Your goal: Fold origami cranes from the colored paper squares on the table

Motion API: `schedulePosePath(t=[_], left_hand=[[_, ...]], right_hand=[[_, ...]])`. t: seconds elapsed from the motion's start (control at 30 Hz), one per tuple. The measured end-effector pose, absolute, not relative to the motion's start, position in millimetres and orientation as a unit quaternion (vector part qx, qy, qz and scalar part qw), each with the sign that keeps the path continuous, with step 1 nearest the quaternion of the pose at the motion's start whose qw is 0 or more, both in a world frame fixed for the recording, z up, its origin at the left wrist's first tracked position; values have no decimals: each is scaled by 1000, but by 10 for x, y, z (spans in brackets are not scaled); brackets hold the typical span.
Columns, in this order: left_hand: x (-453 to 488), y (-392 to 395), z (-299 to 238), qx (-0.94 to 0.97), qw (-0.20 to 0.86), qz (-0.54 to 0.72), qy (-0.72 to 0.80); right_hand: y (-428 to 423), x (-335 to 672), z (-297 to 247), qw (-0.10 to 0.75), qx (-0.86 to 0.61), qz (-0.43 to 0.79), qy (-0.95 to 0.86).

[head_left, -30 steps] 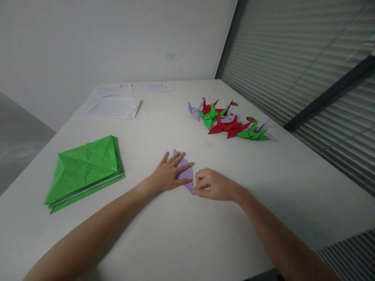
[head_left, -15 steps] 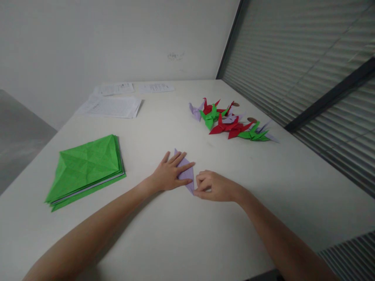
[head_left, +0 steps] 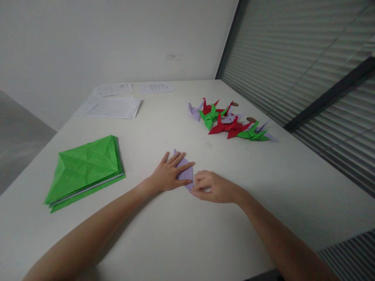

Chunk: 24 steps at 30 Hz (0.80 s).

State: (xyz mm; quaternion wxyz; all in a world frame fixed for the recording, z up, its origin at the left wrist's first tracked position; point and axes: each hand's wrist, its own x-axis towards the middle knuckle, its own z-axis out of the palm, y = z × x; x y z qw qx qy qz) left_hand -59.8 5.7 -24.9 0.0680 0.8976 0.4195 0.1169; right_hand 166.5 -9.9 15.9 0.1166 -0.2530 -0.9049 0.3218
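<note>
A folded lilac paper (head_left: 186, 173) lies flat on the white table (head_left: 181, 234), shaped like a narrow kite. My left hand (head_left: 170, 173) rests flat on it with fingers stretched out, pressing it down. My right hand (head_left: 212, 186) sits just to its right, fingers curled, pinching the paper's lower tip. Most of the paper's left half is hidden under my left hand.
A stack of green creased square sheets (head_left: 86, 168) lies at the left. Several finished paper cranes (head_left: 228, 121) in red, green and lilac sit at the back right. Printed white papers (head_left: 113, 105) lie at the far edge. Window blinds run along the right side.
My right hand has slid slightly left and down along the paper's lower tip. My left hand stays put.
</note>
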Motion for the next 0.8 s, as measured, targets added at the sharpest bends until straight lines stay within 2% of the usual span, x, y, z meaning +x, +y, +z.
schedulePosePath(t=[0.17,0.4,0.5,0.6,0.8], left_hand=[[-621,67,-264,895,85,151,411],[-683,111,-227,822,74,330,458],[-668,127,-246,848,60,288,441],[-639,113,-232,884,57,229,403],[-626,59,-149,905,80,193,370]], right_hand=[[-117,1606,105,92,-252,278,-923],[-105,1621,67,103,-257,293,-915],[-95,1627,67,165,-267,312,-897],[-77,1619,70,223,-289,277,-889],[-20,1614,-39,197,-336,139,-910]])
